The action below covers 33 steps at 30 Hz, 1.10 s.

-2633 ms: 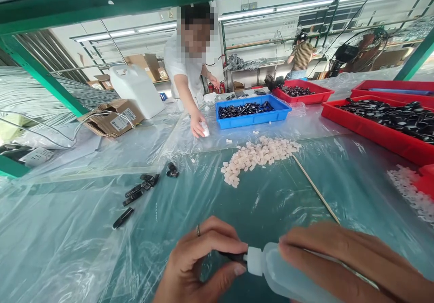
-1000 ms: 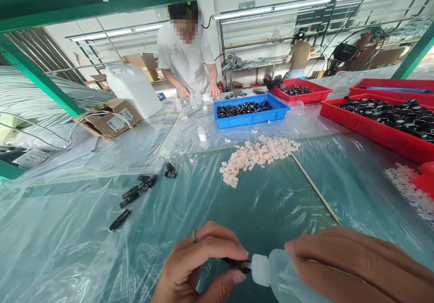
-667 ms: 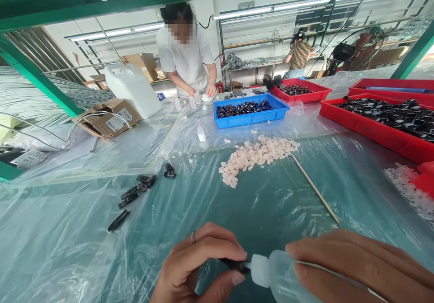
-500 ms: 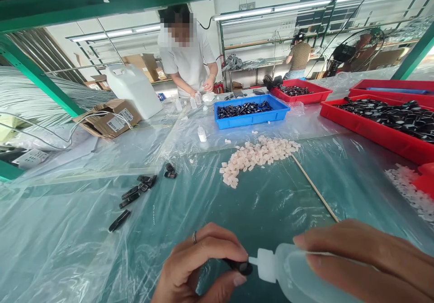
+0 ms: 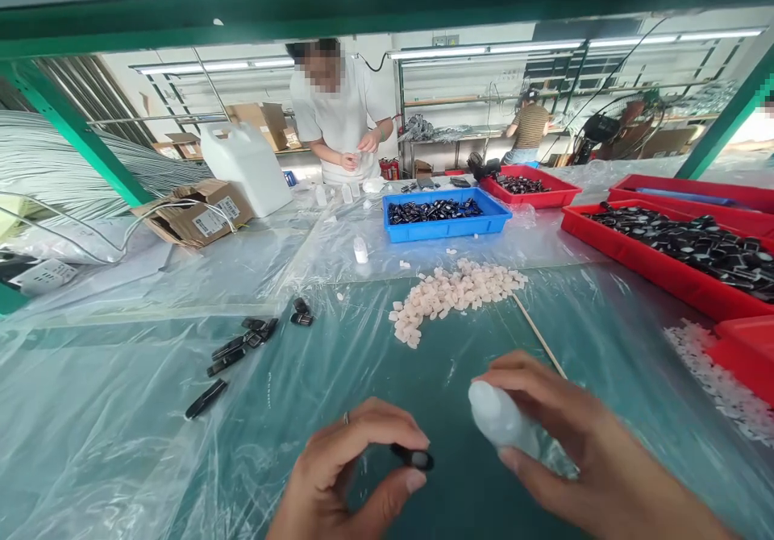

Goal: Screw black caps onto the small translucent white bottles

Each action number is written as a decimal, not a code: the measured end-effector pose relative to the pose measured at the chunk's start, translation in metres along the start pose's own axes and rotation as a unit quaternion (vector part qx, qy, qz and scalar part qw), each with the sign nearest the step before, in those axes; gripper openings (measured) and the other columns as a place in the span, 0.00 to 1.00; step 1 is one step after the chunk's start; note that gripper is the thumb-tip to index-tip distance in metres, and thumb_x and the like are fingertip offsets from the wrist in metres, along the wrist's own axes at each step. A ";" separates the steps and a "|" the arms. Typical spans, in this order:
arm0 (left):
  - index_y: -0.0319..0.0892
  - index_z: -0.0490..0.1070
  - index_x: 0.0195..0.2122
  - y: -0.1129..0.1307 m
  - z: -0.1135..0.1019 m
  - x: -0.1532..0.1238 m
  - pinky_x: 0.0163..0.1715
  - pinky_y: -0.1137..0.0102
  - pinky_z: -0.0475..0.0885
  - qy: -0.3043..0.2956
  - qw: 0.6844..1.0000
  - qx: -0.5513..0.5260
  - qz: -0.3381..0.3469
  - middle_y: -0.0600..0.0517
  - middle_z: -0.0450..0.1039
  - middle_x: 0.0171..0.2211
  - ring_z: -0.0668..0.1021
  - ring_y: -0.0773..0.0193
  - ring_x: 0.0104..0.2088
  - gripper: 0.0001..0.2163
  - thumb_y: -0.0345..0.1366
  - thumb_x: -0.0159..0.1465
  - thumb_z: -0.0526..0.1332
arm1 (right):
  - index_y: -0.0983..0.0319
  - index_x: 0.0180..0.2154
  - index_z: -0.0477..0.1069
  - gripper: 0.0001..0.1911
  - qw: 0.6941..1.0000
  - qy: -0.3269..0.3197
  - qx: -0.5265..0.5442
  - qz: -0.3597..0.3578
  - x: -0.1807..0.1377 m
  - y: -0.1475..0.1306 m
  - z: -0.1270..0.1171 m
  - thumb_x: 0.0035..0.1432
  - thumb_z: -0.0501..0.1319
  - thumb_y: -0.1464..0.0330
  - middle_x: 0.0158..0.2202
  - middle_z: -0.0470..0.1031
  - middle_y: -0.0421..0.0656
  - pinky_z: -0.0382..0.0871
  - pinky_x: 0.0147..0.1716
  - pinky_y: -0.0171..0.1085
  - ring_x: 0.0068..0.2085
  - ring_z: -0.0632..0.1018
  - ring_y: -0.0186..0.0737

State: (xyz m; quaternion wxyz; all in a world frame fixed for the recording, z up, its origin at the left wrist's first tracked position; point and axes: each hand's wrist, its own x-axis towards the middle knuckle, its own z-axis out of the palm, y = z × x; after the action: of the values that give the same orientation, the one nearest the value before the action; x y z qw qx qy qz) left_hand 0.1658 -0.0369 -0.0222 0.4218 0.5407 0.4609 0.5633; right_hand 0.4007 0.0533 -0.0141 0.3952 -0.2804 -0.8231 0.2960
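My left hand point(image 5: 347, 471) pinches a small black part point(image 5: 412, 456) between thumb and fingers, low in the middle of the view. My right hand point(image 5: 562, 435) is wrapped round a translucent white squeeze bottle point(image 5: 499, 419), tilted with its end pointing up and to the left, apart from the black part. Ahead on the plastic-covered table point(image 5: 314, 379) lies a heap of pale small pieces point(image 5: 451, 290). A thin wooden stick point(image 5: 538, 334) lies just beyond my right hand.
Several black parts point(image 5: 233, 351) lie to the left. A blue tray point(image 5: 446, 212) and red trays point(image 5: 671, 242) hold black parts. A person in white point(image 5: 339, 113) stands across the table; another person point(image 5: 529, 125) works farther back. A white jug point(image 5: 245, 165) and a cardboard box point(image 5: 197, 209) sit at the left.
My right hand has drawn the bottle's nozzle away from the black part and lifted it up. The person across straightened up and raised both hands. The view tipped down slightly.
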 end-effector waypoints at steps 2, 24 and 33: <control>0.57 0.84 0.41 -0.003 -0.003 0.004 0.42 0.77 0.74 0.004 1.000 0.005 0.003 0.55 0.81 0.38 0.81 0.65 0.40 0.04 0.46 0.68 0.72 | 0.49 0.49 0.72 0.20 0.996 -0.050 0.051 0.053 -0.002 0.008 0.011 0.58 0.66 0.75 0.45 0.78 0.37 0.79 0.45 0.25 0.44 0.84 0.33; 0.45 0.80 0.39 -0.004 -0.013 0.015 0.41 0.72 0.76 0.004 0.999 0.016 0.031 0.53 0.77 0.36 0.79 0.62 0.37 0.03 0.33 0.69 0.66 | 0.62 0.40 0.77 0.14 0.987 -0.103 -0.106 -0.070 0.097 0.060 0.044 0.75 0.62 0.60 0.36 0.79 0.40 0.79 0.36 0.36 0.35 0.80 0.35; 0.45 0.76 0.39 -0.014 0.003 0.001 0.31 0.76 0.77 -0.006 0.996 -0.067 0.054 0.54 0.73 0.32 0.78 0.67 0.28 0.13 0.49 0.74 0.63 | 0.52 0.45 0.75 0.06 0.991 0.013 -0.086 -0.098 0.029 -0.044 0.018 0.70 0.65 0.70 0.38 0.82 0.34 0.77 0.34 0.27 0.32 0.81 0.30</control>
State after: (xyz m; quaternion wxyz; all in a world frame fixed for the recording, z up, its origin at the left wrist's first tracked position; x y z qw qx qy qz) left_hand 0.1687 -0.0327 -0.0353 0.4288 0.5387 0.3895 0.6118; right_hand 0.3609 0.0396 0.0217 0.4076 -0.2348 -0.8639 0.1802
